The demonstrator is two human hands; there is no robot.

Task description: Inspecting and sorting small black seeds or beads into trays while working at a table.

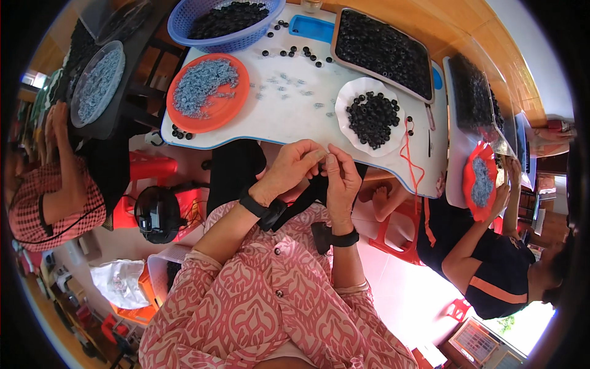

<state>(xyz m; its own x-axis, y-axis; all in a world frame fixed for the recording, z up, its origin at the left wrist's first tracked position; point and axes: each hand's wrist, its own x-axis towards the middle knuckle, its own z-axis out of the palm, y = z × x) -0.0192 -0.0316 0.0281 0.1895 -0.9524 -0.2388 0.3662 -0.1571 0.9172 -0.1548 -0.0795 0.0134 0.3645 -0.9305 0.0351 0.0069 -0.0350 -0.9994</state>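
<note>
My left hand and my right hand meet just in front of the table's near edge, fingertips pinched close together. Something small and dark seems to sit between them, but the fingers hide most of it. Closest to my right hand is a white scalloped plate of small round black parts with holes in them. Left of my hands, a round orange tray carries a heap of small clear bluish plastic pieces. More clear pieces lie scattered on the white table.
At the back stand a blue basket and a large tray of black parts, with a blue shallow tray between them. A red cord hangs over the right edge. Co-workers sit at both sides, near a black fan.
</note>
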